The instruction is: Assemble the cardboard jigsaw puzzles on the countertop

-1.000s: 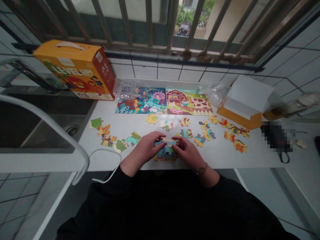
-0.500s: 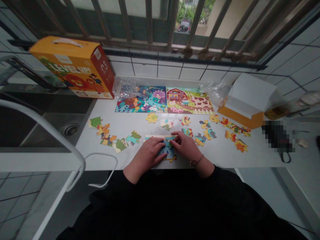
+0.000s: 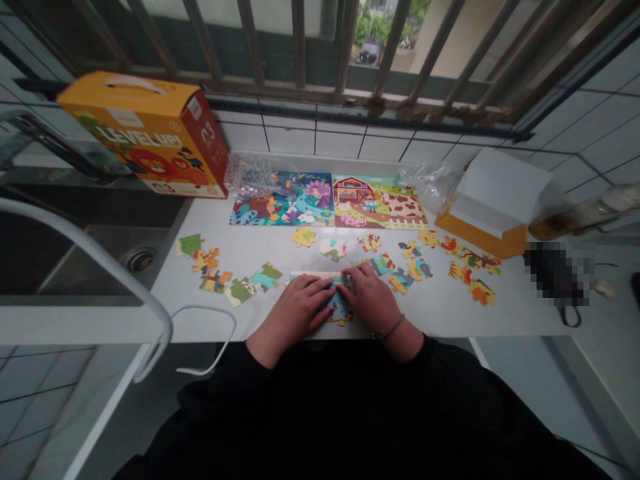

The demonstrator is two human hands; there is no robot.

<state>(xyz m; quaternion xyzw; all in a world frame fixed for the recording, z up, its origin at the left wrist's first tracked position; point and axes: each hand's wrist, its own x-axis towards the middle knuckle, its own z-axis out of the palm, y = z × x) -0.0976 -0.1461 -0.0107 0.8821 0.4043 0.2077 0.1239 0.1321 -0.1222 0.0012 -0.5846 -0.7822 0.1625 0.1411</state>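
To the left of the grip, a sink [image 3: 113, 267] with a round drain [image 3: 141, 259] is crossed by a thick white tube [image 3: 164, 321]; beyond the grip, a car [image 3: 369, 52] is seen outside through metal bars [image 3: 299, 47]; well to its right, a bottle [image 3: 553, 224] is placed behind a dark, pixelated object [image 3: 555, 272]

Blue, partly joined jigsaw puzzle [image 3: 342, 309]: flat on white counter [image 3: 440, 317], near front edge; middle partly hidden.
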